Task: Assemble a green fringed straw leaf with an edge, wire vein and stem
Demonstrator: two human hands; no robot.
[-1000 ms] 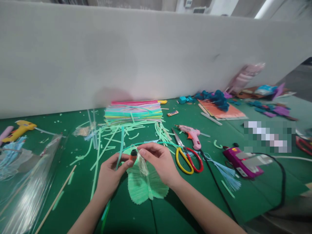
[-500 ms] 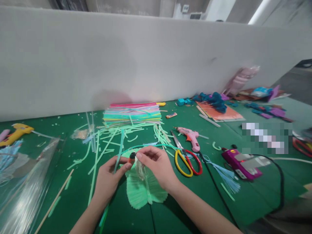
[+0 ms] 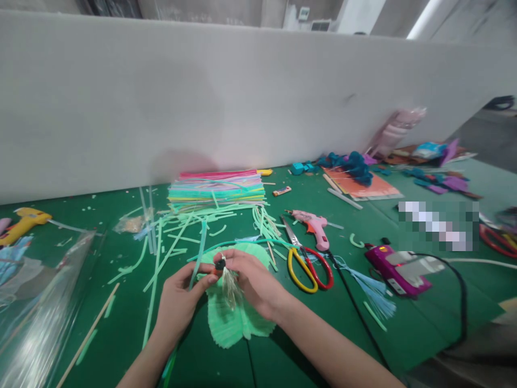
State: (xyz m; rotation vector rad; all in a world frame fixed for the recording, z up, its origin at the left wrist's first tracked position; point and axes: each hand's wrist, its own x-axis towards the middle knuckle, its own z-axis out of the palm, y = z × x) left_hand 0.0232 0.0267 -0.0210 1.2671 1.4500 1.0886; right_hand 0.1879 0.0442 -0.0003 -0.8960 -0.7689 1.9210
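Observation:
My left hand point(image 3: 181, 293) is closed in a pinch on a small black-and-orange piece point(image 3: 220, 265). A pale green strip point(image 3: 200, 250) also passes through its fingers. A cream tassel point(image 3: 230, 291) of fine threads hangs down from the black end of the piece. My right hand point(image 3: 258, 283) has its fingertips closed at the top of that tassel, partly hidden behind the piece. Below both hands lies a light green pleated leaf shape point(image 3: 226, 328), with a thin green stem point(image 3: 258, 241) curving behind the right hand.
Scissors point(image 3: 302, 269) and a pink glue gun point(image 3: 317, 226) lie to the right, near a purple power box point(image 3: 391, 264). Behind are a bundle of coloured strips point(image 3: 218, 188) and green scraps point(image 3: 177, 245). A yellow glue gun point(image 3: 28, 221) and clear plastic point(image 3: 60, 312) lie left.
My right fingertips have shifted behind the black end, so more of it and the tassel shows. The tassel hangs slightly lower. My left hand keeps its pinch.

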